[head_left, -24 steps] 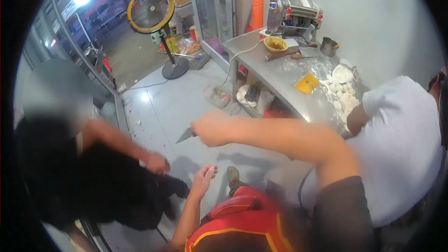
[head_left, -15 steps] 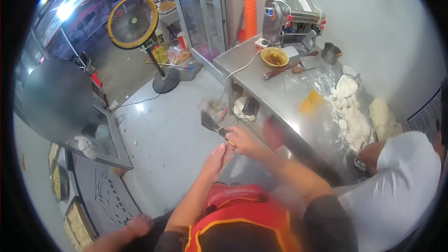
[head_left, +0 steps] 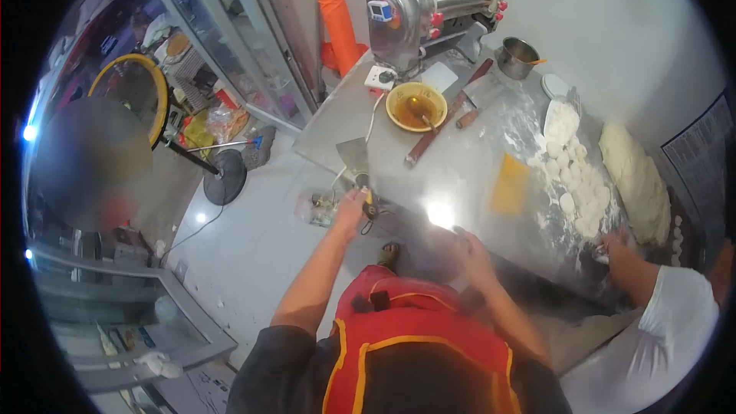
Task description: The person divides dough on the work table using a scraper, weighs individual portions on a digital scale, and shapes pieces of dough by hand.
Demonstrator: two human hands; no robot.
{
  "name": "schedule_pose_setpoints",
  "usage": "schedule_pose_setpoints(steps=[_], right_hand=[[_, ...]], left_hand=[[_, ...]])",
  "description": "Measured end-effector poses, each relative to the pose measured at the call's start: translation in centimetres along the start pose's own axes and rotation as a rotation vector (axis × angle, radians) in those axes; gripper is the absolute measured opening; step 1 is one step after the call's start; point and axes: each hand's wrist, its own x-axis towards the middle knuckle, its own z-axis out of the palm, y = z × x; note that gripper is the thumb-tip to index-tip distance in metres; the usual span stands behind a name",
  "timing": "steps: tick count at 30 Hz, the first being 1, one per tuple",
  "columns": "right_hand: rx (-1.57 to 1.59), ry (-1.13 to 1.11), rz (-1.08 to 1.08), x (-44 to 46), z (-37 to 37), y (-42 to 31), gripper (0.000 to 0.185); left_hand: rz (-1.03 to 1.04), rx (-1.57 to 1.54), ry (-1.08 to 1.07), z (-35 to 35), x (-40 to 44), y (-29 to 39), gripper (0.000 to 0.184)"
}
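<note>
1. Moved: scraper (head_left: pixel 353 157) now in the left hand (head_left: pixel 353 211); half a second ago the right hand (head_left: pixel 474 257) gripped it and the left was only meeting the handle. Right hand has since gone over to the edge of the tabletop (head_left: pixel 414 184).
2. Left hand: fingers wrapped round the black-and-yellow handle, blade pointing forward.
3. Right hand: fingertips at the tabletop edge, small dark bit by them. Pinching it or just touching the edge? Can't tell from where I stand.
4. Scraper spot: by the tabletop's left corner, blade overlapping it to my eye. Contact with the metal: can't tell.
5. Holding it well, my judgement: firm grip on the handle, wrist straight, blade edge turned away from the body and the other arm.
6. Watch the white cord (head_left: pixel 373 119) hanging over the edge just beside the blade; best not to snag it. Yellow bowl (head_left: pixel 390 113) with brown liquid and a spoon is near too, so small, slow wrist turns.
7. Co-worker's hand (head_left: pixel 613 241) is down by the floury dough pieces (head_left: pixel 571 176), well apart from the scraper.
</note>
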Motion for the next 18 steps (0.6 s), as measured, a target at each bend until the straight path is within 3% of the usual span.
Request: schedule_pose_setpoints(steps=[3, 5, 8, 11, 18], right_hand=[[0.071, 0.117, 0.187, 0.9, -2.6, 0.3, 0.044], [-0.009, 0.236, 0.216, 1.2, -3.3, -0.3, 0.042], [-0.038, 0.381, 0.216, 1.8, -4.6, -0.4, 0.043], [0.013, 0.423, 0.206, 2.5, -5.0, -0.3, 0.043], [0.029, 0.505, 0.183, 4.5, -7.7, 1.3, 0.044]], left_hand=[[0.032, 0.011, 0.092, -2.6, 6.6, 2.1, 0.031], [-0.033, -0.016, -0.02, -4.8, 12.5, 1.8, 0.03], [-0.053, 0.011, -0.022, -3.8, 15.8, 5.0, 0.029], [-0.088, 0.014, -0.082, -3.6, 19.7, 3.8, 0.032], [-0.058, -0.134, 0.058, 1.3, 17.3, 6.5, 0.025]])
